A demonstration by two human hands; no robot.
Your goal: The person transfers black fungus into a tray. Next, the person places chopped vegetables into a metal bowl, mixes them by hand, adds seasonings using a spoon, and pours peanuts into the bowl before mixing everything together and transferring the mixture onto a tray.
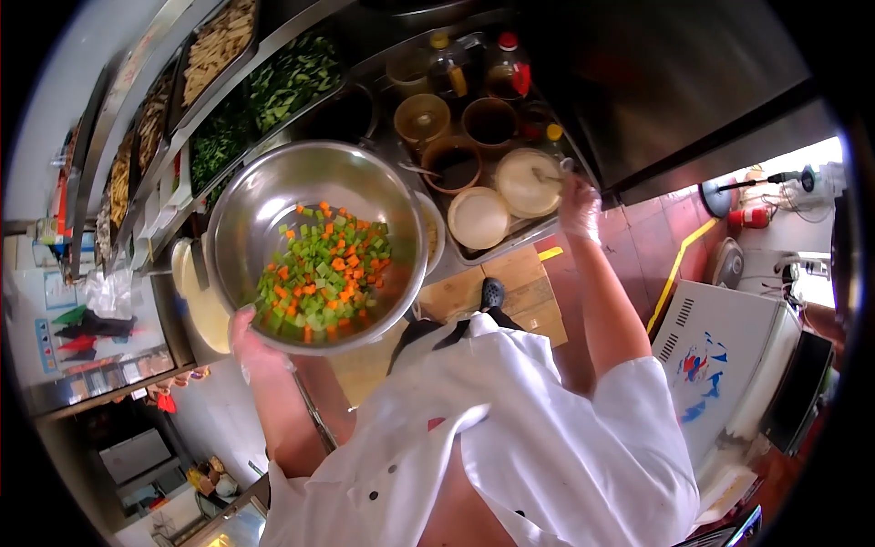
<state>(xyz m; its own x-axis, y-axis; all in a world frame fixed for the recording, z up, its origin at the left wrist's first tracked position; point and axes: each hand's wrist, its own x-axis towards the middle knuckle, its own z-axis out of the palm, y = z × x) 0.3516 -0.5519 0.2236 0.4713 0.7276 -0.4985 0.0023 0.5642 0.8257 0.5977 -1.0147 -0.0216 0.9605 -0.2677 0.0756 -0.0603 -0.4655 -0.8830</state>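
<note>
My left hand (255, 345), in a clear plastic glove, grips the near left rim of a large metal mixing bowl (264, 196). Diced green vegetable and carrot (333, 269) lie in a heap in the bowl. On the right, my gloved right hand (580, 205) is closed around the handle of a spoon (550, 175). The spoon's end is at a round tub of white powder or grains (524, 193). A second tub of white contents (478, 219) stands beside it. Behind them is a bowl of dark sauce (453, 166) with a spoon handle sticking out.
A metal tray (510, 239) holds the tubs, more seasoning bowls (422, 118) and several bottles (509, 68). Trays of chopped greens (292, 82) and pale strips (219, 46) line the upper left. A white cutting board (202, 296) lies left of the bowl.
</note>
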